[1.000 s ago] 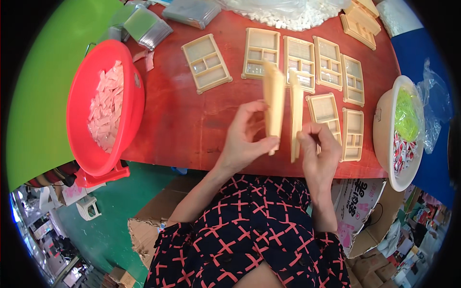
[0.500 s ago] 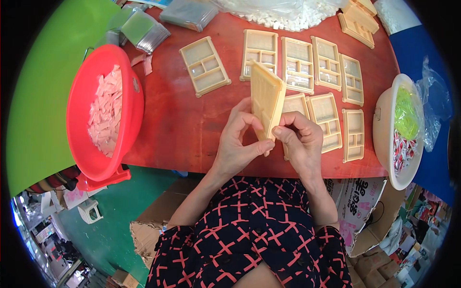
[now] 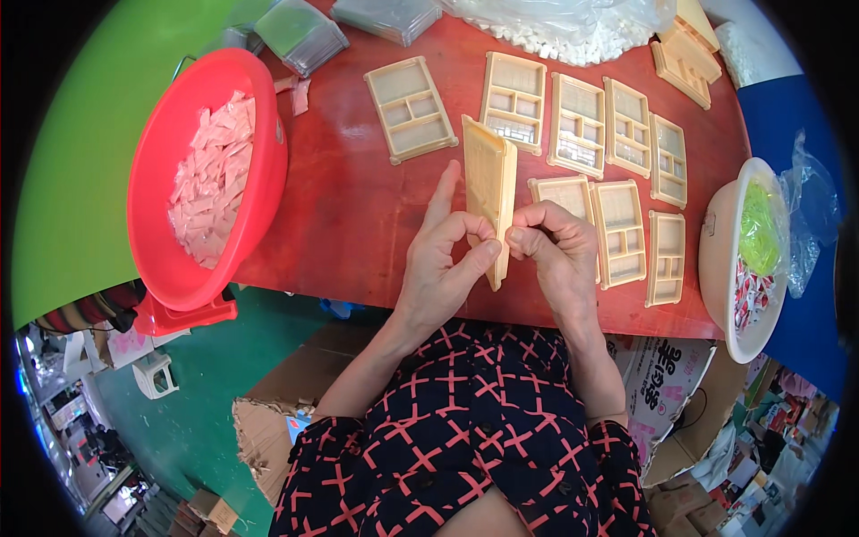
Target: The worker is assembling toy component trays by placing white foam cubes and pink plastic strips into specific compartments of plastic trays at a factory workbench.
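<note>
A cream plastic compartment tray (image 3: pixel 490 183) stands nearly on edge between my hands, over the near part of the table. My left hand (image 3: pixel 440 261) pinches its left face with thumb and bent index finger, another finger stretched upward. At the tray's right edge, my right hand (image 3: pixel 559 255) has thumb and index finger pressed together. The inside of the held tray is turned mostly away. Several matching trays lie flat beyond and to the right, among them one at the left (image 3: pixel 412 109) and one close behind my right hand (image 3: pixel 619 234).
A red basin (image 3: pixel 273 192) of pink slips stands at the left. At the right is a white basin (image 3: pixel 716 237) with a green bundle and small red-and-white packets. Clear plastic cases (image 3: pixel 302 38), a bag of white pieces (image 3: pixel 573 36) and stacked trays (image 3: pixel 687 67) lie along the far side of the red table (image 3: pixel 344 215).
The held tray has turned more edge-on and upright. My left fingers have shifted along it, one now stretched upward. The whole view has shifted slightly, moving the table items in the picture.
</note>
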`<action>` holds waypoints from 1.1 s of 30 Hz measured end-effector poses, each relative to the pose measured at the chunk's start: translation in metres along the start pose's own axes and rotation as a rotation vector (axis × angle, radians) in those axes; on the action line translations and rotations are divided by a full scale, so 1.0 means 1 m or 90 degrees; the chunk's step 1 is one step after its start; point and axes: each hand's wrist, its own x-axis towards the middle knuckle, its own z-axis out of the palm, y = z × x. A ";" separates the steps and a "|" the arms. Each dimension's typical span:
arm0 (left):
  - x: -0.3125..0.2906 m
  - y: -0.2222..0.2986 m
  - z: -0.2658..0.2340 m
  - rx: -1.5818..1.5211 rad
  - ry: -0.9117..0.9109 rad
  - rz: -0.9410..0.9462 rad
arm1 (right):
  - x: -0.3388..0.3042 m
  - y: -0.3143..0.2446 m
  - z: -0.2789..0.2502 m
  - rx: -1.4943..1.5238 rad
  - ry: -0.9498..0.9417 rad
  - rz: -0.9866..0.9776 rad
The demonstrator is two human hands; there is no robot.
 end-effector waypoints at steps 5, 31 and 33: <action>0.001 -0.004 -0.002 -0.056 -0.026 -0.020 | 0.002 0.001 -0.002 0.079 -0.016 0.071; -0.030 -0.053 -0.097 -0.175 0.241 -0.240 | -0.011 0.032 0.024 -0.614 0.005 -0.169; -0.031 -0.055 -0.098 -0.188 0.231 -0.241 | -0.020 0.029 0.002 -0.637 0.039 -0.224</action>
